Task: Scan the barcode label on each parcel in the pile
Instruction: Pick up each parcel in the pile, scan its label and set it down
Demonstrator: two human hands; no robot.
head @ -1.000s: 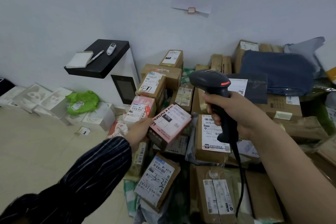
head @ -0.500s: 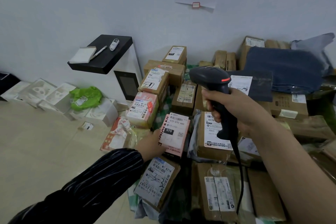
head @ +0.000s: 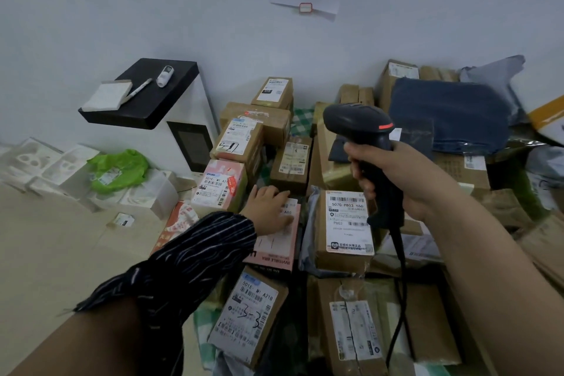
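A pile of taped cardboard parcels with white barcode labels fills the middle and right. My left hand rests flat on a pink box that lies label-up in the pile. My right hand grips a black barcode scanner by its handle, with the head raised above the pile and pointing left. The scanner's cable hangs down over the parcels. Right of the pink box lies a brown parcel labelled 507G-P803. Below the pink box sits a parcel with "3-3" written on it.
A white cabinet with a black top stands at the left against the wall, carrying a notepad and a pen. A green bag lies on white boxes beside it. A dark blue soft parcel tops the pile's back right. Bare floor lies left.
My left hand lowered the pink box from a raised, tilted hold and laid it flat on the pile. The scanner stayed raised in my right hand.
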